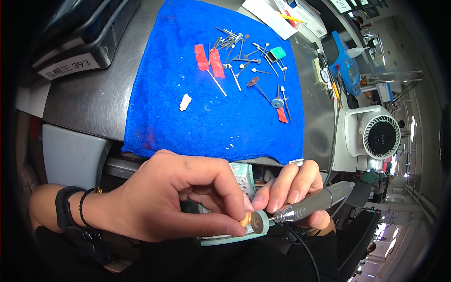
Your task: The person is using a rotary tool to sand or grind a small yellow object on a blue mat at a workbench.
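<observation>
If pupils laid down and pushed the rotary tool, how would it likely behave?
The rotary tool is probably stiff, judging by its solid grey body. It would likely roll, since that body looks rounded. The pale green wheel at its tip might catch, since its rim stands exposed.

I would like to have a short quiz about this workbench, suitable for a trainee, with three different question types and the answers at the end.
1. Which hand holds the silver-grey, pen-shaped handpiece?
2. True or false: the left hand holds a small yellowish piece close to the pale green, round disc on the handpiece.
3. Where does the white fan with a round black centre stand in the picture? A) left of the blue cloth towel; B) right of it; C) on top of it.

Key: 1. The right hand. 2. True. 3. B.
</observation>
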A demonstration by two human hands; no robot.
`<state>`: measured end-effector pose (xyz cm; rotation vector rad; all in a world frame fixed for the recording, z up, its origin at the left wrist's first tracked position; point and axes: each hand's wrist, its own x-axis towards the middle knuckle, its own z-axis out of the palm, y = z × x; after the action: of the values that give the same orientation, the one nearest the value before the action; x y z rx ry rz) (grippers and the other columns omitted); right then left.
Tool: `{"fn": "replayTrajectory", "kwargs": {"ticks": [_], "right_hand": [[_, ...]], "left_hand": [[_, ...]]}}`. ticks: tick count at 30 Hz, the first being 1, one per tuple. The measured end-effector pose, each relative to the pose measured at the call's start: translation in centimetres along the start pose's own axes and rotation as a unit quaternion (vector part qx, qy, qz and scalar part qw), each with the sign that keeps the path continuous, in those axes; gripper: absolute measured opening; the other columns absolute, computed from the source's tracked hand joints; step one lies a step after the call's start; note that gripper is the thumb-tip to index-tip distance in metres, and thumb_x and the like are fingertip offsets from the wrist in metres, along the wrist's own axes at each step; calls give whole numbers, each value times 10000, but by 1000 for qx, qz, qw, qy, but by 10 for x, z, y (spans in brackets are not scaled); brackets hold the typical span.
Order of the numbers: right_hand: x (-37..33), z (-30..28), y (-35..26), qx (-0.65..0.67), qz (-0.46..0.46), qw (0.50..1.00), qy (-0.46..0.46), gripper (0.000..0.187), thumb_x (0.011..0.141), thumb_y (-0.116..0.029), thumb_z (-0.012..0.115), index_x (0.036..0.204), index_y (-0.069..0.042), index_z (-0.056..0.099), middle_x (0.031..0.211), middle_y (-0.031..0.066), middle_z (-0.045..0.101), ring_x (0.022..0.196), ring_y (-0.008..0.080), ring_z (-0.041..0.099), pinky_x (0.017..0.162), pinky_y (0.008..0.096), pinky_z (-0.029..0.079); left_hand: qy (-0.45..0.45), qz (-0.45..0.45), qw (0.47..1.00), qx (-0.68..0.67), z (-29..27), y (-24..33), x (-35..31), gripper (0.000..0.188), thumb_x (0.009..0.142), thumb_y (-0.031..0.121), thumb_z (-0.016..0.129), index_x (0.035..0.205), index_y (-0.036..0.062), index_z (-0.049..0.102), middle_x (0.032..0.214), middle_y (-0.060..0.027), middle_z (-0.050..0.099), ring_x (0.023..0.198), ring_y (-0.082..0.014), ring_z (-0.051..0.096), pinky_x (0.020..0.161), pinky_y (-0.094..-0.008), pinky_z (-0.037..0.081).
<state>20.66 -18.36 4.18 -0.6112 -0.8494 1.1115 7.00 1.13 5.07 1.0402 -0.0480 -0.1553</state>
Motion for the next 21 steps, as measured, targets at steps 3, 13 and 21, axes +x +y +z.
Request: {"fn": "replayTrajectory", "kwargs": {"ticks": [3,13,21], "right_hand": [[0,0,0,1,3,1000,2,309,822,-173,562,1013,19,413,1019,248,495,1095,445,495,950,561,395],[0,-3,0,19,0,1000,-10,324,834,-195,567,1026,11,408,1035,244,485,1113,442,481,957,560,388],[0,-3,-1,1,10,1000,-13,324,840,-204,564,1026,7,402,1035,241,484,1113,436,483,957,557,391]], "left_hand": [[-3,5,1000,0,0,-1,0,196,689,-79,723,816,-28,582,884,-168,629,889,-197,627,798,-288,526],[-8,5,1000,-5,0,-1,1,192,693,-87,715,820,-37,580,904,-191,621,883,-204,629,800,-291,529],[-8,2,1000,-3,-1,-1,0,185,699,-88,710,821,-37,580,919,-200,620,878,-205,631,799,-291,529]]}}
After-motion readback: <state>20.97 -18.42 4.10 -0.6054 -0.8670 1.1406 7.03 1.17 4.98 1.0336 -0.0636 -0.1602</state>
